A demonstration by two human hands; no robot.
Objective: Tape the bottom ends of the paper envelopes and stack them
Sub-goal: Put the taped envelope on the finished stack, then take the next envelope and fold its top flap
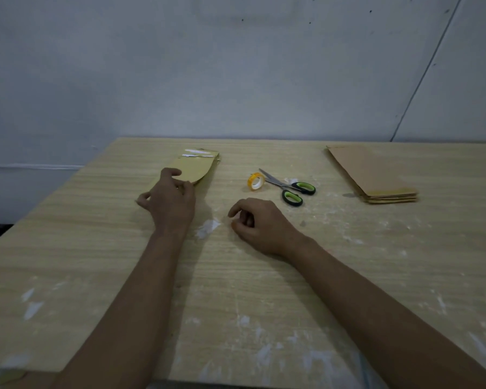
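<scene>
A small stack of brown paper envelopes (197, 167) lies at the back left of the wooden table (96, 248), with tape strips showing on the far ends. My left hand (170, 200) hovers over the near end of that stack with fingers loosely curled, holding nothing. My right hand (257, 223) rests on the table in the middle, fingers loosely curled and empty. A roll of clear tape with a yellow core (256, 181) stands beside scissors with green-and-black handles (291, 189). A second stack of brown envelopes (372, 174) lies at the back right.
A grey-white wall (236, 66) runs directly behind the table's far edge. White smears and scuffs mark the tabletop. The table's left edge runs diagonally toward a dark floor area at the left.
</scene>
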